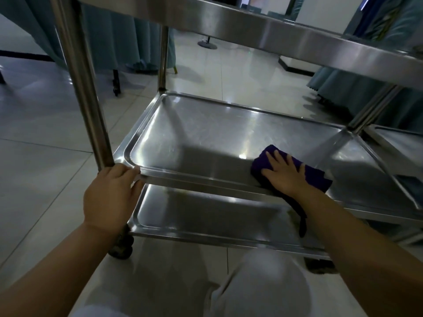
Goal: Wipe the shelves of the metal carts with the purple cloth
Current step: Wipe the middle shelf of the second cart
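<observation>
A steel cart stands before me with three shelves. On its middle shelf (206,133) lies the purple cloth (313,172), near the front rim toward the right. My right hand (283,172) presses flat on the cloth with straight spread fingers; a strip of cloth hangs over the rim. My left hand (112,195) grips the shelf's front left corner beside the upright post (87,92), fingers curled over the rim. The bottom shelf (206,216) shows below, and the top shelf's edge (286,35) runs overhead.
A second metal cart (398,143) adjoins on the right. Teal curtains (128,40) hang behind and at right. A caster (121,248) sits under the front left post on the tiled floor. My knees in light trousers (258,287) are close to the cart's front.
</observation>
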Motion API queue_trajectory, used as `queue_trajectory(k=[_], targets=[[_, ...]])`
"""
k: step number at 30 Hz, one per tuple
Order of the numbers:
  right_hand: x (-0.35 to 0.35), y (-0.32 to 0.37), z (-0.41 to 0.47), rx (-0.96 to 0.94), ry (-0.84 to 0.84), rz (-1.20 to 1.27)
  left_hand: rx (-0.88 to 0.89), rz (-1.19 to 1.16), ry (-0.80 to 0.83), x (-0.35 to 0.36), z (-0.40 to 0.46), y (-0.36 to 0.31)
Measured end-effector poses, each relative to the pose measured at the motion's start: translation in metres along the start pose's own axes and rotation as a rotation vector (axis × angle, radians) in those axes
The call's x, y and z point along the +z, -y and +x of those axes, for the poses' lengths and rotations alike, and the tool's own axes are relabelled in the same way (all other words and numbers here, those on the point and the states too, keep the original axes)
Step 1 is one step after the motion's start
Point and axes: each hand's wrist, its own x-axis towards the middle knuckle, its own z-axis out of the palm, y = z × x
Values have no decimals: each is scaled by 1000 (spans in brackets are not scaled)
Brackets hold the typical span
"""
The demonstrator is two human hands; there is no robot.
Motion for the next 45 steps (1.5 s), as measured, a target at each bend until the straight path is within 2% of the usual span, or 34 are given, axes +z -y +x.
queue_trajectory(k=[2, 11, 14, 17, 20, 27, 31, 33, 36, 41, 45], targets=[[3, 29, 5, -20, 0, -3, -31, -7, -19, 3, 0, 0], [16, 259, 38, -491, -4, -37, -86, 18, -12, 13, 2, 3], [22, 303, 40, -583, -21, -40, -90, 59, 21, 17, 0, 6], [20, 286, 48, -616, -39, -34, -19, 82, -25, 18, 0, 9], [13, 232, 61, -569, -59, -5, 8, 44, -35, 17, 1, 8], [1, 53, 64, -165, -120, 0, 101, 92, -30, 11, 1, 11], [-5, 4, 52, 30, -109, 14, 160, 124, 6, 9, 12, 3], [-6, 10, 52, 69, -93, 34, 178, 87, 55, 11, 14, 3], [-5, 42, 58, 64, -95, 56, 106, 21, 59, 11, 14, 2], [4, 150, 73, -197, -88, 28, 24, -24, 68, 15, 10, 1], [13, 255, 73, -425, -60, -1, 28, -19, 85, 17, 10, 6]])
